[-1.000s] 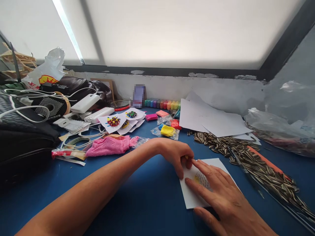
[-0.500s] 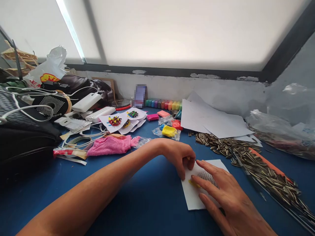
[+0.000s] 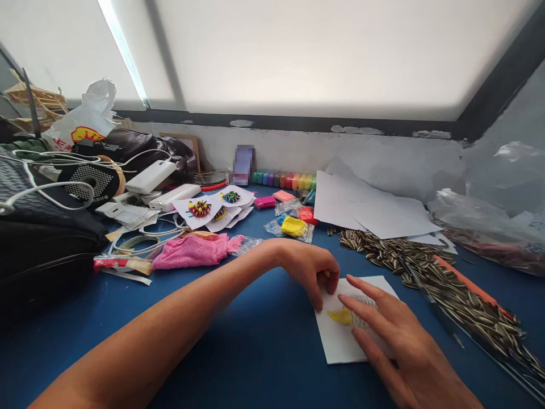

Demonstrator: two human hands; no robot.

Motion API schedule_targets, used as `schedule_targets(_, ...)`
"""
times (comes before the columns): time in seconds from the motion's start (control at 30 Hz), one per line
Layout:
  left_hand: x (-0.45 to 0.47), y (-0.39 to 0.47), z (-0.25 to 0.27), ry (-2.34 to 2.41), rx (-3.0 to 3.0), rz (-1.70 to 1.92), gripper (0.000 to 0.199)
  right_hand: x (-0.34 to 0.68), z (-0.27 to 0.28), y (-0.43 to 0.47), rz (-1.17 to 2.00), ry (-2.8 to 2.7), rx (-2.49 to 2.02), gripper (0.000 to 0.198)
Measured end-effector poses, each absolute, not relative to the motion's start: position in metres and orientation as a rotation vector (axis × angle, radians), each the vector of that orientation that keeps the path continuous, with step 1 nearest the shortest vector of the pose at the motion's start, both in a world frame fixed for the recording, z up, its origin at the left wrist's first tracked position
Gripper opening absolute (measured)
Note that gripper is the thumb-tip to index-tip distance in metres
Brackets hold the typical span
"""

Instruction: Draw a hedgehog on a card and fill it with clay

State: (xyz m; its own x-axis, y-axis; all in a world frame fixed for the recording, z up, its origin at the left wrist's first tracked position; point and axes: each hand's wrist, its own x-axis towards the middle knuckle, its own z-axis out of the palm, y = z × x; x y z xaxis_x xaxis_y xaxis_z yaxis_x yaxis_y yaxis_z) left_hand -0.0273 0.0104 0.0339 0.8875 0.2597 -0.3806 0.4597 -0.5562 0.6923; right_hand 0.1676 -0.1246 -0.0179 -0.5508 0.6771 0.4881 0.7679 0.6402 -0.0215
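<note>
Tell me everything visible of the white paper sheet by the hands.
The white paper sheet lies flat, skewed, on the blue tabletop. It bears a patterned, rounded drawing with a yellow clay-like piece at its left. The left hand seems to touch its upper-left edge; the right hand covers its right part, touching or just above, I cannot tell.

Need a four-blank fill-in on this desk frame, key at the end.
1. The smooth solid shape on the small white rectangular paper sheet is coloured ____.
2. Between the bare left hand and bare right hand, the one nearer the long orange strip is the ____.
3. That strip lies among a heap of striped ____.
4. The tabletop is coloured ____.

Missing words: yellow; right; seeds; blue.
</note>
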Motion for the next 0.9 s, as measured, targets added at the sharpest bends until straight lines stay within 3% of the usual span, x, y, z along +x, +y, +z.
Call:
schedule_targets(0.17,-0.025,0.009,0.03,0.596,2.19,-0.069,0.014,0.18,-0.017,-0.121,-0.33,-2.331,-1.249,0.032)
schedule_targets(0.37,-0.013,-0.002,0.023,0.843,2.302,0.115,0.03,0.193,-0.003,-0.117,-0.448,-2.283,-1.269,0.028)
schedule_targets(0.57,-0.01,-0.006,0.023,0.878,2.21,0.054,0.018,0.197,-0.001,-0.116,-0.481,-2.29,-1.234,0.027)
schedule_targets(0.77,-0.007,-0.005,0.022,1.002,1.972,0.362,0.017,0.197,0.003,-0.117,-0.466,-2.264,-1.205,0.025)
schedule_targets(0.9,-0.007,-0.007,0.024,1.078,2.035,0.245,0.019,0.2,0.002,-0.115,-0.487,-2.28,-1.216,0.023)
